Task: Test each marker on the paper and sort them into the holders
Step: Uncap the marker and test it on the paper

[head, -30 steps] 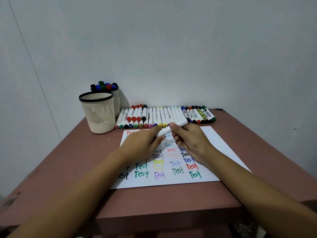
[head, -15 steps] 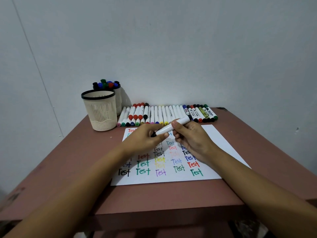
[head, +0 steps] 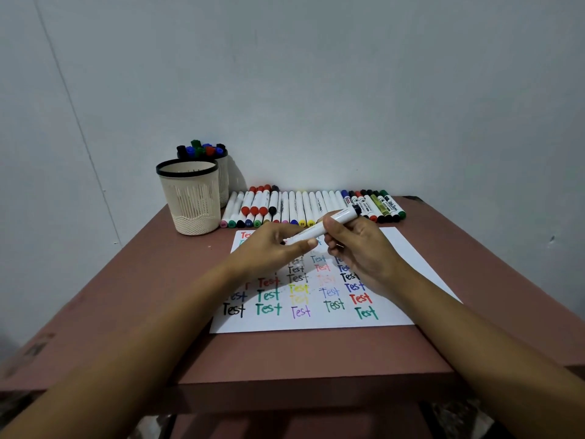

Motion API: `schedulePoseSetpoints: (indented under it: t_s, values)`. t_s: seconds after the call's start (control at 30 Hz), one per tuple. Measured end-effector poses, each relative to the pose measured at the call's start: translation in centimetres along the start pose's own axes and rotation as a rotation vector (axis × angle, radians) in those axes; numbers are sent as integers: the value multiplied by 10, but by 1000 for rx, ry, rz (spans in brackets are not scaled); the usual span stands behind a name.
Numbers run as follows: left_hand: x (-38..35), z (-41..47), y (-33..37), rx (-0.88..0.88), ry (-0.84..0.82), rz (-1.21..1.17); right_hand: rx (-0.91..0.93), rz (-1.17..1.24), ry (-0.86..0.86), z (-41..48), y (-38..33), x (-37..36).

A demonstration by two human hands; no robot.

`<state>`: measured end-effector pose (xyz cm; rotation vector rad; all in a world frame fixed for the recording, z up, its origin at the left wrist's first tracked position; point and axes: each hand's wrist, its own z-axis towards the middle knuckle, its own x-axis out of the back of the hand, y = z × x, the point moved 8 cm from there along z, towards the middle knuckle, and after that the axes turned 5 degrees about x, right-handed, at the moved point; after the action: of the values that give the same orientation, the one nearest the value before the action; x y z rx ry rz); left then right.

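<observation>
Smooth white cylindrical marker (head: 310, 232), black-ended, in the grip of left hand (head: 272, 250) and right hand (head: 361, 251) over flat paper (head: 406, 264).

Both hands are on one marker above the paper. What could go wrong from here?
1. The left hand and right hand grip the white marker just above the paper. A jerk could streak the written "Test" words.
2. The marker row lies loose just behind the hands. A knuckle might knock it and send markers rolling.
</observation>
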<state>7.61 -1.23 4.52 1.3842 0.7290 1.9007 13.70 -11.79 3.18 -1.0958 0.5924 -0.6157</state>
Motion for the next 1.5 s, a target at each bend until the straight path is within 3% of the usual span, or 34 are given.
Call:
schedulePoseSetpoints:
  t_s: [0.13, 0.3, 0.4, 0.47, 0.57, 0.7, 0.8, 1.5]
  values:
    - [4, 1, -6, 23, 50, 95, 2, -26, 62, 0, -1, 3]
    - [22, 0, -18, 144, 215, 182, -20, 318, 354, 0, -9, 27]
    - [38, 0, -30, 196, 319, 141, -27, 416, 432, 0, -9, 48]
    - [43, 1, -39, 240, 340, 72, -28, 357, 477, 0, -8, 61]
    - [42, 3, -49, 296, 332, 43, -39, 80, 542, -1, -8, 80]
    - [48, 4, -57, 337, 374, 33, -52, -266, 513, -1, -5, 87]
    - [48, 5, -62, 344, 334, 89, -65, -393, 509, 0, 0, 85]
    - [42, 3, -54, 288, 304, 71, -42, -557, 476, -2, 5, 80]
